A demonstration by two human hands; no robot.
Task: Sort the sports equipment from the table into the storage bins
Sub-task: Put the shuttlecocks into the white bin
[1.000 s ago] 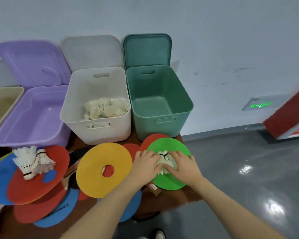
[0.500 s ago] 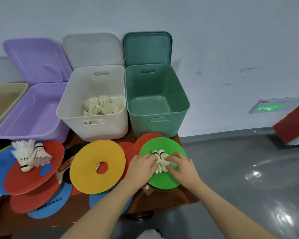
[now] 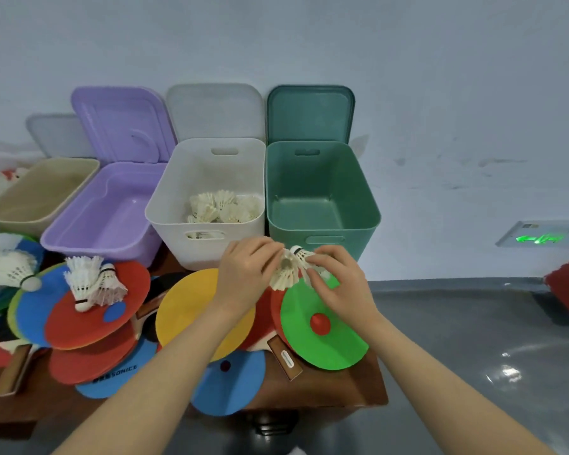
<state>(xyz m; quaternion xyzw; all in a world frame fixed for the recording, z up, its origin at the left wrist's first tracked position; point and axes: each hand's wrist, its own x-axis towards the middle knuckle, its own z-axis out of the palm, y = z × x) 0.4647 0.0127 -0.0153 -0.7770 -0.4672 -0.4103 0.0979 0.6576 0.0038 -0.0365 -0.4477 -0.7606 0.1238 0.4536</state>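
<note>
We hold white feathered shuttlecocks pinched between left hand and right hand, above the round green flat disc, before the white plastic bin.

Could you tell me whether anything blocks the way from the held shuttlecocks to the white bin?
Nothing visible does. Both hands, left and right, hold the shuttlecocks just in front of the white bin, whose lid is up and whose top is open, with shuttlecocks already inside.
</note>
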